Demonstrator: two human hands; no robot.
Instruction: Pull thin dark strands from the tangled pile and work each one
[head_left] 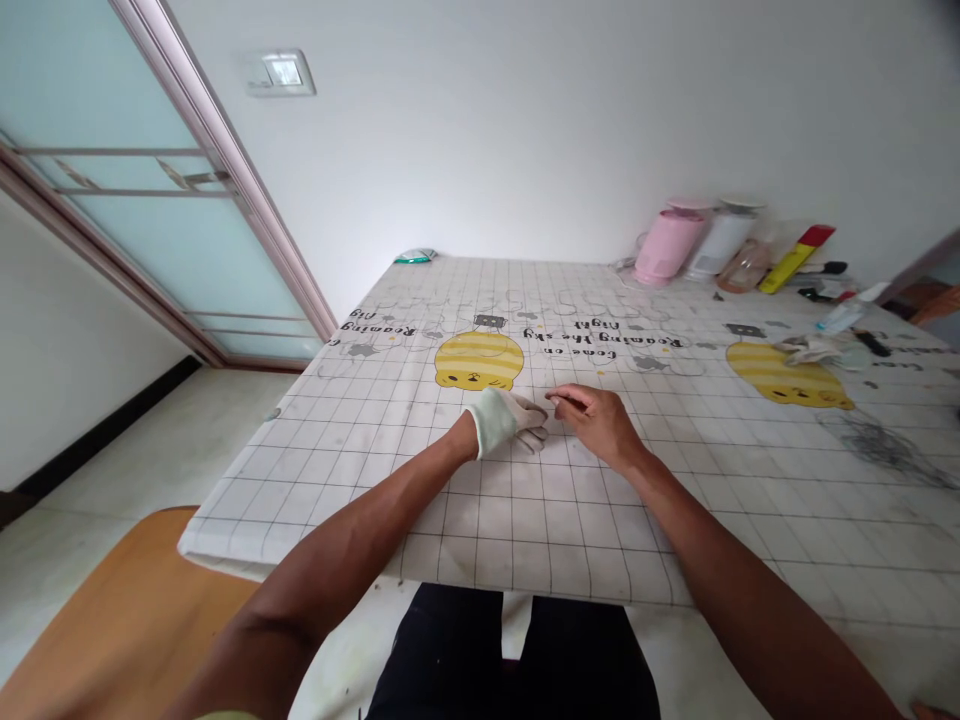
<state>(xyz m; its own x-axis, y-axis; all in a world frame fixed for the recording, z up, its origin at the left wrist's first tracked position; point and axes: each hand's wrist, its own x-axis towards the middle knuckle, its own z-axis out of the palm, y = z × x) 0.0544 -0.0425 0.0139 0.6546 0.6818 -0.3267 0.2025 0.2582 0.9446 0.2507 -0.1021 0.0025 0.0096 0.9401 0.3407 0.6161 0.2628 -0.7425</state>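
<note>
My left hand (pixel 517 422), in a whitish glove with a pale green cuff, rests low over the checked tablecloth (pixel 360 430). Its fingers are curled and pressed together, pointing right. Bare and close beside it, my right hand (pixel 596 418) pinches with thumb and forefinger. The fingertips of both hands almost meet, and whatever lies between them is too small to make out. Just beyond the hands is a yellow striped animal print (pixel 478 360) on the cloth.
To the right lie a tangle of thin wire (pixel 889 445) and a crumpled glove (pixel 814 348). Along the wall stand a pink cylinder (pixel 669 247), a white one (pixel 721 240) and a yellow-red box (pixel 795 260). A small green packet (pixel 415 256) lies at the far left corner.
</note>
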